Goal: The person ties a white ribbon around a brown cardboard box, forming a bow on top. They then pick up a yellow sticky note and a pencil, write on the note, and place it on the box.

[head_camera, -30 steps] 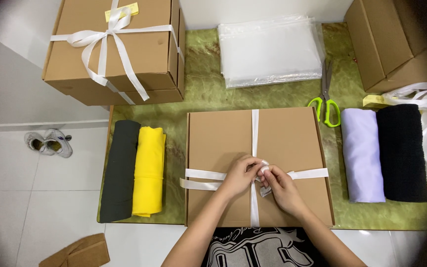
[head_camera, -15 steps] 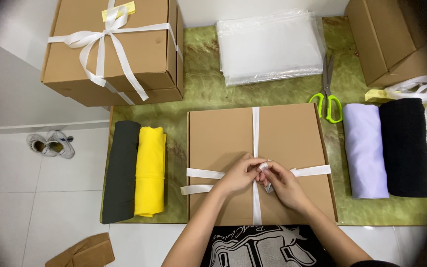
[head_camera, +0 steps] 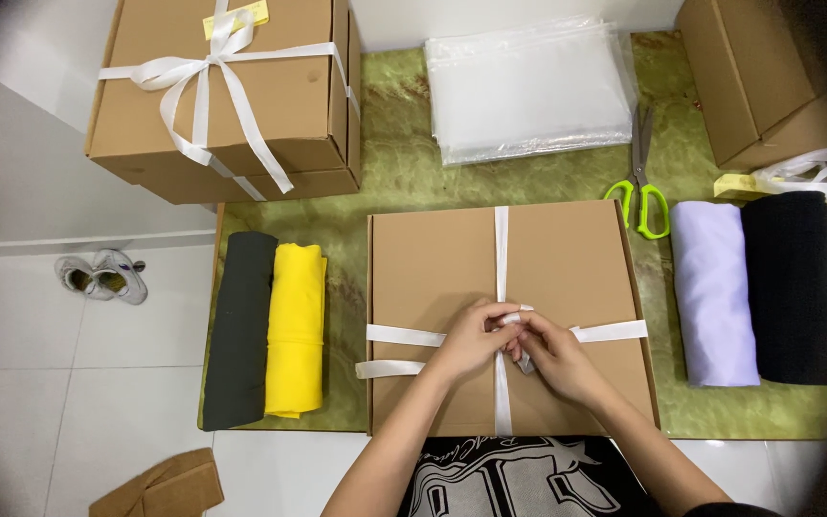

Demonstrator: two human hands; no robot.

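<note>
- Pinching at lower centre of frame: left hand (head_camera: 471, 340) and right hand (head_camera: 552, 359) meet at the crossing of the white ribbon (head_camera: 501, 258), fingers curled closed on it; the exact grip is hidden by the knuckles.
- Flat brown box (head_camera: 433, 278) lies mid-frame on the green table (head_camera: 394, 182), ribbon running across and down its lid.
- Risk: if either pinch slackens, tension could be lost and the crossing could slide off centre; the loose tail (head_camera: 390, 368) at the box's left edge already droops.
- Risk: a hard pull may shift the box toward the yellow roll (head_camera: 297, 330) and dark roll (head_camera: 239, 330) at left.
- Right side: lilac roll (head_camera: 713, 292), black roll (head_camera: 792, 287), green-handled scissors (head_camera: 640, 182), near but clear.
- Upper frame: plastic bags (head_camera: 528, 91), tied box (head_camera: 232, 96), well apart.
</note>
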